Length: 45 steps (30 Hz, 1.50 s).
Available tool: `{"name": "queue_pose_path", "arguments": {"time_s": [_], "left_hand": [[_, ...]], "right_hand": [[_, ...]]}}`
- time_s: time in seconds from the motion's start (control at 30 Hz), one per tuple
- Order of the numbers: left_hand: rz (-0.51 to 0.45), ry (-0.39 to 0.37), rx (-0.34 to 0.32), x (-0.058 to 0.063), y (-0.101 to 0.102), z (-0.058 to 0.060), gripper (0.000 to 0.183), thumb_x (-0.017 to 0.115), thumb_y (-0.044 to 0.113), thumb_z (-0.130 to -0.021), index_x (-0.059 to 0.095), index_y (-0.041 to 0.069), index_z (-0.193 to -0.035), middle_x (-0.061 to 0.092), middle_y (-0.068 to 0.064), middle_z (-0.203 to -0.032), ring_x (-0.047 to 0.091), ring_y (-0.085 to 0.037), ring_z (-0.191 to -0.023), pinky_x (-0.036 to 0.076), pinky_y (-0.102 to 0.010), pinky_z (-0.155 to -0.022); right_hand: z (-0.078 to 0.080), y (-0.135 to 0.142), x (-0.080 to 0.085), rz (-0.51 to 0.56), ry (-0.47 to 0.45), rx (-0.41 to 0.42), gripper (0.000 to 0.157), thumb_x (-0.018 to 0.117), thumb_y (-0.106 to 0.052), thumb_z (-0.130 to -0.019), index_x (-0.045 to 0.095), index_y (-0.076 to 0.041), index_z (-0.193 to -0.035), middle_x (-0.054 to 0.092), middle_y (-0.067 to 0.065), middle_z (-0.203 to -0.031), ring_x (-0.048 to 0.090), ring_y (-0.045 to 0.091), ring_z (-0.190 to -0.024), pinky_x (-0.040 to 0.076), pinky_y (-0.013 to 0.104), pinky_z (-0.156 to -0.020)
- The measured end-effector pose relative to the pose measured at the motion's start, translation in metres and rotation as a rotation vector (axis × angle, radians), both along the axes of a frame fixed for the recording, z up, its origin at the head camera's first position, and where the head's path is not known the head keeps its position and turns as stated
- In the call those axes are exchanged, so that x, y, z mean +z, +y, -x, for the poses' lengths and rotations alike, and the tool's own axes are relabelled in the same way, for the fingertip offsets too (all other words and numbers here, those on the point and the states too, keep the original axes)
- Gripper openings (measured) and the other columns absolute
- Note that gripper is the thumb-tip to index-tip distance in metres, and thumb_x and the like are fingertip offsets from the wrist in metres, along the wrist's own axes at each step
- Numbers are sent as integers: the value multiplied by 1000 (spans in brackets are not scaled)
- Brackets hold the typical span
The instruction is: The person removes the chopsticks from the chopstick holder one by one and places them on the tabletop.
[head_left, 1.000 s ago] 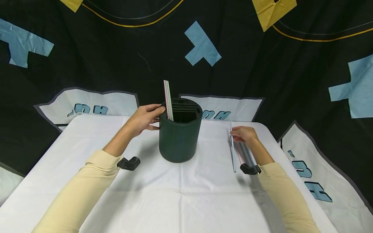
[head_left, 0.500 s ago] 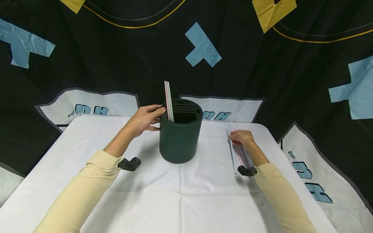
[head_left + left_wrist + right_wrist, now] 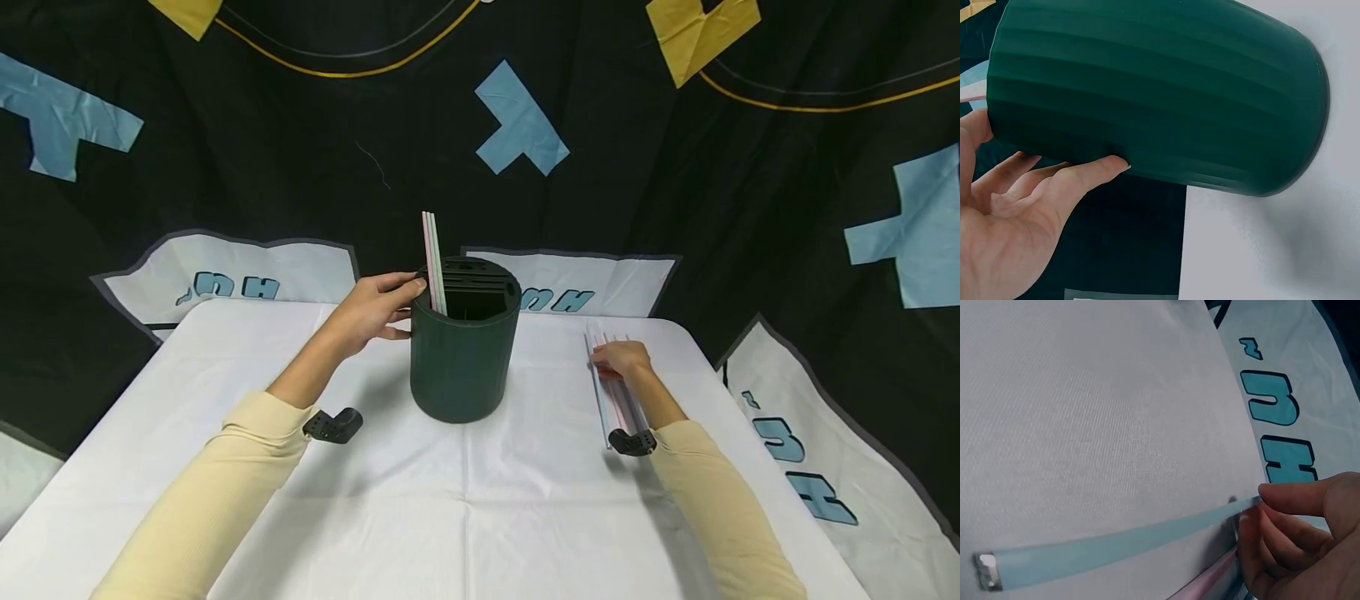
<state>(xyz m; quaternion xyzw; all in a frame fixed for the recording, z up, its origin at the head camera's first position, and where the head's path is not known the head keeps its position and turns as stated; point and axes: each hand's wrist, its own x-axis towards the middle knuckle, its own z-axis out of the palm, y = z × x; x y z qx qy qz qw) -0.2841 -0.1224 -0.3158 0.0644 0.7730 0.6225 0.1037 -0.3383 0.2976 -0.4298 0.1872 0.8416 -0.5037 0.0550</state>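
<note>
A dark green round holder (image 3: 461, 375) with a slotted top stands upright on the table. Several thin pale pink and pale green sticks (image 3: 433, 262) poke up at its left side. My left hand (image 3: 375, 310) grips the holder's left edge, thumb at the rim and fingers along the ribbed wall. To the right, my right hand (image 3: 624, 358) pinches a long pale blue strip (image 3: 1110, 553) between thumb and fingers. The strip's near end has a silvery tip. Beside and below it lie more strips, one of them pink (image 3: 1204, 578), partly hidden by the hand.
A white cloth (image 3: 375, 517) covers the table. Its rounded far edge meets a black backdrop (image 3: 420, 142) with blue and yellow patches. White printed panels (image 3: 795, 450) stand or hang past the right side. Each wrist carries a black camera (image 3: 333, 425).
My right hand has come down and a little left and nearer, lowering the blue strip alongside the other strips. The left hand and the holder have stayed in place.
</note>
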Motion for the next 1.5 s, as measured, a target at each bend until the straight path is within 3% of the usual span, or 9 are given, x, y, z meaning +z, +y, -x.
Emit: {"name": "queue_pose_path", "arguments": {"time_s": [0.17,0.3,0.37,0.5,0.7,0.87,0.97,1.13,1.5], "left_hand": [[0,-9,-12,-3,2,0,60,57,35,-104,40,8,-155,49,-18,-153,52,-41,-137,58,-54,-92],[9,-4,-15,-4,2,0,60,57,36,-104,40,8,-155,49,-17,-153,53,-40,-136,58,-53,-91],[7,3,-14,-4,3,1,61,57,36,-104,40,8,-155,49,-18,-153,53,-41,-136,58,-53,-91],[5,3,-17,-2,2,2,61,57,36,-104,38,8,-155,49,-18,-153,52,-41,-137,58,-54,-91],[10,-3,-15,0,0,3,62,57,36,-104,37,8,-156,48,-18,-153,52,-40,-138,58,-53,-92],[11,-2,-14,0,-1,3,62,57,36,-104,38,8,-156,48,-18,-154,51,-40,-138,57,-53,-93],[15,-5,-9,-1,-2,2,62,57,36,-104,37,8,-156,48,-18,-154,51,-40,-138,57,-53,-93],[13,-2,-19,0,-4,2,62,56,36,-104,38,7,-156,48,-18,-153,52,-41,-137,57,-53,-93],[19,2,-47,1,-3,4,63,56,37,-104,37,6,-156,47,-19,-155,51,-41,-138,56,-54,-95]], "right_hand": [[-6,3,3,-94,11,-16,40,68,-16,-94,66,6,-127,72,12,-101,61,6,-69,53,18,-66],[-12,-3,20,-55,62,7,42,63,-18,-98,62,5,-132,69,19,-121,65,12,-83,54,17,-73],[-14,-11,36,0,103,43,41,60,-17,-100,59,7,-134,63,23,-134,68,17,-96,57,16,-80],[-18,-35,81,104,164,128,40,55,-15,-102,56,6,-136,58,23,-140,64,29,-117,58,18,-88],[-31,-84,144,204,265,273,39,59,-20,-102,58,2,-134,60,17,-135,67,25,-112,56,25,-97],[-41,-125,177,265,309,365,31,63,-16,-100,62,0,-127,65,13,-126,70,20,-102,58,28,-95],[-42,-149,184,300,310,421,27,67,-11,-98,64,1,-122,67,14,-120,70,25,-102,59,30,-94],[-41,-181,181,334,291,491,24,69,-6,-95,66,3,-117,68,15,-119,72,28,-102,61,32,-91],[-41,-213,172,224,305,560,16,72,-9,-92,70,-2,-106,67,12,-113,70,31,-107,57,41,-99]]}}
